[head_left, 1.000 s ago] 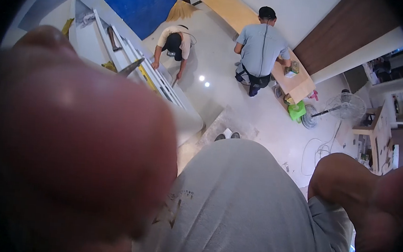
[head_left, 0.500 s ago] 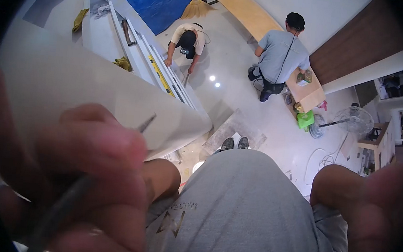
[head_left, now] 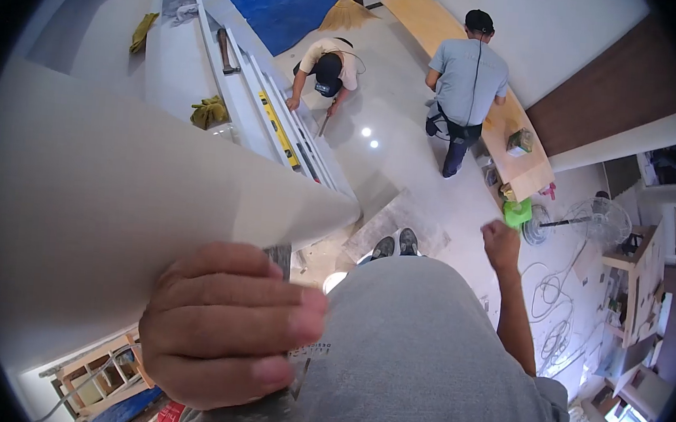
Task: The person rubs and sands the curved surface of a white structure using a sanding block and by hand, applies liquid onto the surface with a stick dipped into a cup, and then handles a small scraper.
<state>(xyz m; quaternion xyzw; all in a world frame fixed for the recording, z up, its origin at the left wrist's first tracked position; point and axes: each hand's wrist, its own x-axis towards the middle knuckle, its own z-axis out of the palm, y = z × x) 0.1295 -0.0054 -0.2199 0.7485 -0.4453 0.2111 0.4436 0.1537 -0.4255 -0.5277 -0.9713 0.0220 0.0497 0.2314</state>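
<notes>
Saw left hand [head_left: 222, 325] clamped round grey, putty-smeared scraper blade [head_left: 277, 258] beside white panel [head_left: 117, 194]; right hand [head_left: 500, 244] fisted, empty.

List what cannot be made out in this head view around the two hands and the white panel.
- Tool in the left hand: the curled fingers cover it; only a grey blade tip shows.
- White panel: its left end runs out of the lens circle.
- Right hand: fist small and turned away; anything in it is hidden.
- Item on the plywood board: too small to identify.
</notes>
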